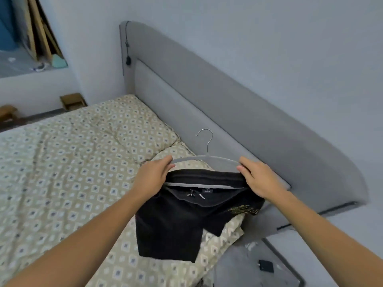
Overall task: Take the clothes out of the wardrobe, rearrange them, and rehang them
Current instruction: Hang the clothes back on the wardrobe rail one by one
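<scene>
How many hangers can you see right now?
1. A grey hanger with black shorts on it, held above the bed; the left hand grips one end, the right hand the other. Others may be out of view.

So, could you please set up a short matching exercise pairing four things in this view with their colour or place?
Things:
1. hanger
2. shorts
3. headboard
4. left hand

Descriptions:
A. black, draped over a bar, with yellow embroidery on one leg
B. grey and padded, against the wall behind the bed
C. grips the end of the hanger nearer the patterned pillow
D. pale grey with a metal hook

Pairs: 1-D, 2-A, 3-B, 4-C
</scene>
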Demonstrator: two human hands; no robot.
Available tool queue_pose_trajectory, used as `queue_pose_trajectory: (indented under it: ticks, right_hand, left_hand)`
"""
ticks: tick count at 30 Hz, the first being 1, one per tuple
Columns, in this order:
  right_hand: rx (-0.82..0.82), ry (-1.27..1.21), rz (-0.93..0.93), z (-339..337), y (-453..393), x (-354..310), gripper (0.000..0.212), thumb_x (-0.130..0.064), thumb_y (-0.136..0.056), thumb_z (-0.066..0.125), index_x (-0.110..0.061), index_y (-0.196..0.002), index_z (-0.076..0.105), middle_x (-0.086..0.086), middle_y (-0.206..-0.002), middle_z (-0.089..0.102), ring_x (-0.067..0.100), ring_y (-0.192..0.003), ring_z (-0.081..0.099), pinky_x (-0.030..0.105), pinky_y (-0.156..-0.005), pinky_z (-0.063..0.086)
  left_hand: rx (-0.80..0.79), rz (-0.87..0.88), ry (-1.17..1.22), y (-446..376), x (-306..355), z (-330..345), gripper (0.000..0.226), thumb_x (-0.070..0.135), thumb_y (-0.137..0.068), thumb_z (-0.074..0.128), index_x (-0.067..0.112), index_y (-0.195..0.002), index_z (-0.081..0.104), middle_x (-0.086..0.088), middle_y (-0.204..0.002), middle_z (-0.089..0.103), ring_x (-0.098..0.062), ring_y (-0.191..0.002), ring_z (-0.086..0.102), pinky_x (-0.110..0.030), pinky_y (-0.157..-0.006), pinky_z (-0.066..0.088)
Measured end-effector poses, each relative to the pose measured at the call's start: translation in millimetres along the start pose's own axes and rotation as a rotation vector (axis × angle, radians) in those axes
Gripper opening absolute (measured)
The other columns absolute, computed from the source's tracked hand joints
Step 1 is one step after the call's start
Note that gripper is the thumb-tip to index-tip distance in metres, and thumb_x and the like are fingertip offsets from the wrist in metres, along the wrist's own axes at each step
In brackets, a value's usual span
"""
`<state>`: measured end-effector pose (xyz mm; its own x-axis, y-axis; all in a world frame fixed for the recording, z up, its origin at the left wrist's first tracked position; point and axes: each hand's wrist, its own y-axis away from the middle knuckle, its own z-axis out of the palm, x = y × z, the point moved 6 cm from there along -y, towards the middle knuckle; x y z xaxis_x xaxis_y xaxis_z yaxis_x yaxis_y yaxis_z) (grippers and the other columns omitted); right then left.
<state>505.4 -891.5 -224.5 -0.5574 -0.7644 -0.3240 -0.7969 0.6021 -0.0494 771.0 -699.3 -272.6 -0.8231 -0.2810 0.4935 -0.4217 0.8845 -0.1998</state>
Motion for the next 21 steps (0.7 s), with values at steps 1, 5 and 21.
queue_pose_trajectory:
  ticks: [1,5,21]
  right_hand:
    - [0.05,-0.009,0.034,-21.2,20.8,-8.6,0.03,-0.038,-0.11,0.042,-0.023,-0.084,0.038,-0.003,-0.065,0.048,0.02,-0.062,0.049,0.05,-0.062,0.044]
    - [0.166,-0.043,0.159,-93.4,98.5,-38.6,0.029,-0.038,-0.109,0.046,-0.025,-0.083,0.04,-0.001,-0.067,0.05,0.021,-0.064,0.05,0.043,-0.063,0.042]
    - [0.519,-0.145,0.56,-228.0,469.6,-61.9,0.019,-0.042,-0.104,0.054,-0.03,-0.09,0.058,-0.003,-0.073,0.058,0.017,-0.069,0.055,0.045,-0.072,0.05]
  left_hand:
    - [0.019,0.043,0.002,0.4,18.2,-20.4,0.027,0.043,-0.107,0.045,0.021,-0.092,0.045,0.003,-0.069,0.058,-0.022,-0.061,0.053,-0.039,-0.055,0.039]
    - [0.087,0.243,0.006,5.4,94.7,-88.4,0.028,0.045,-0.106,0.048,0.025,-0.088,0.039,0.0,-0.069,0.059,-0.033,-0.066,0.06,-0.04,-0.056,0.039]
    - [0.036,0.885,0.245,130.9,406.3,-77.9,0.026,0.042,-0.105,0.046,0.021,-0.09,0.048,0.014,-0.076,0.045,-0.028,-0.066,0.054,-0.034,-0.063,0.031]
